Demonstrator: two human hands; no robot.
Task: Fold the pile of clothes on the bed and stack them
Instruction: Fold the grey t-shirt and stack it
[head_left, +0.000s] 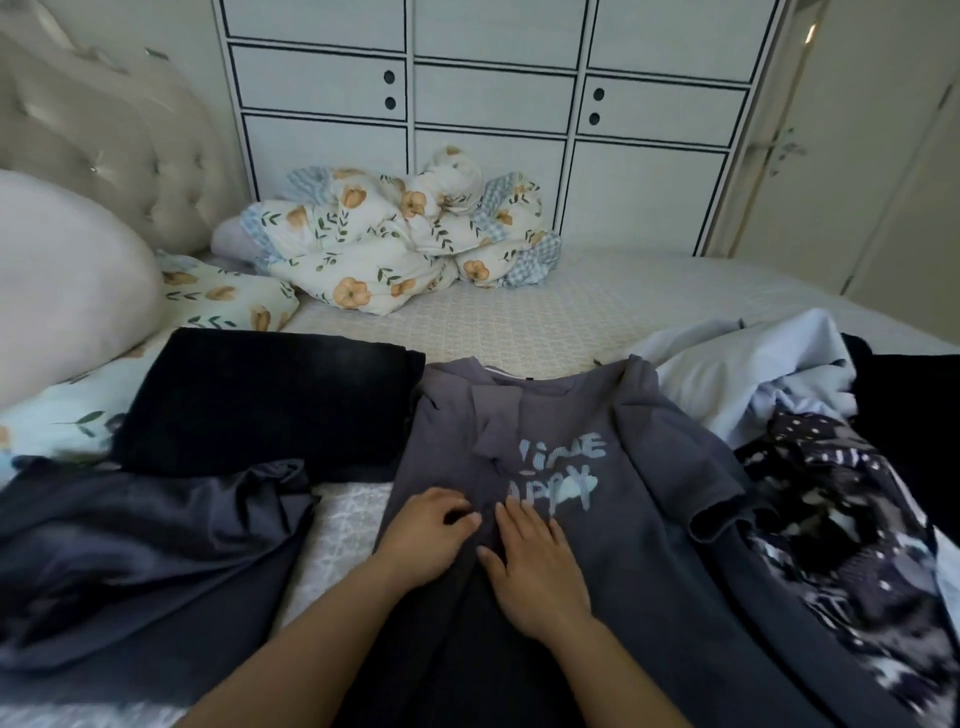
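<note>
A grey cotton T-shirt with pale blue lettering on the chest (597, 514) lies spread front-up in the lower centre of the frame, its collar toward the top, one short sleeve reaching right and its left side folded inward. A folded black garment (260, 400) forms a flat rectangle at centre left, touching the shirt's shoulder. Below it, at lower left, a dark navy garment (135, 561) lies crumpled and unfolded. At right, a loose heap holds a pale blue fabric piece (748, 374) on top and a dark garment with a white speckled print (841, 525) beneath, overlapped by the shirt's edge.
</note>
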